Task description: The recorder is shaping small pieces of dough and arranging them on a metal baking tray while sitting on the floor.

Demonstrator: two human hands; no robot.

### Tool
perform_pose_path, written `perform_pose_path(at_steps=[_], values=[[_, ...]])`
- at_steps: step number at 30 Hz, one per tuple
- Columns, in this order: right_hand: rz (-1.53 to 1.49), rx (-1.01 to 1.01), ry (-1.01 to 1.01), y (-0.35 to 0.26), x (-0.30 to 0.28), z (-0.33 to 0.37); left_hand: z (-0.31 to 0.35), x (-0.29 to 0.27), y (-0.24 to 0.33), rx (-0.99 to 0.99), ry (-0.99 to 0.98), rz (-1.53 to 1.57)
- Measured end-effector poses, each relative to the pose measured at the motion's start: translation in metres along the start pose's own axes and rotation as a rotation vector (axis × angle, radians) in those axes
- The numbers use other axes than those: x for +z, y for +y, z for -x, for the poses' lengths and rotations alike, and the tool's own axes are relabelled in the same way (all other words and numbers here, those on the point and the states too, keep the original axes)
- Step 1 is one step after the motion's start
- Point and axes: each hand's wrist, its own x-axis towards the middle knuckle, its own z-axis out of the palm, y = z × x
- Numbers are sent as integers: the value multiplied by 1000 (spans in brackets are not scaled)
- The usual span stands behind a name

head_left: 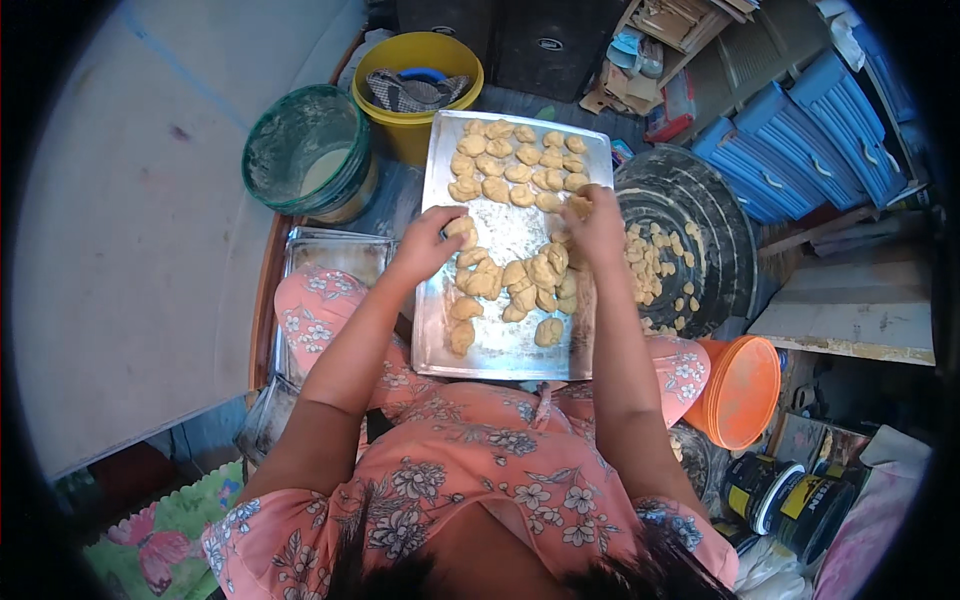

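Note:
A metal baking tray (500, 350) rests across my lap. Rows of tan dough pieces (518, 172) cover its far part, and a loose heap of more pieces (537, 272) lies in its middle and near part. At the tray's left edge my left hand (428, 243) has its fingers closed round a dough piece (461, 230). Over at the right edge, my right hand (599, 225) grips another dough piece (577, 206) at the right end of the rows; its fingers partly hide it.
To the right, a round black tub (735, 225) holds many small dough bits. A green bucket (300, 150) and a yellow bucket (425, 50) stand at the far left. Metal trays (340, 255) are stacked left of my knee. An orange bucket (745, 390) lies beside my right knee.

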Motion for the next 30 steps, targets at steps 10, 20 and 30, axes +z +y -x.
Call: perform_pose_path(at_steps=[10, 20, 30], values=[[-3, -146, -486, -81, 62, 35, -21, -1, -11, -160, 52, -11], [53, -70, -476, -69, 36, 36, -27, -1, -9, 234, -59, -243], [-240, 48, -253, -15, 26, 14, -39, 27, 15, 395, -224, -556]])
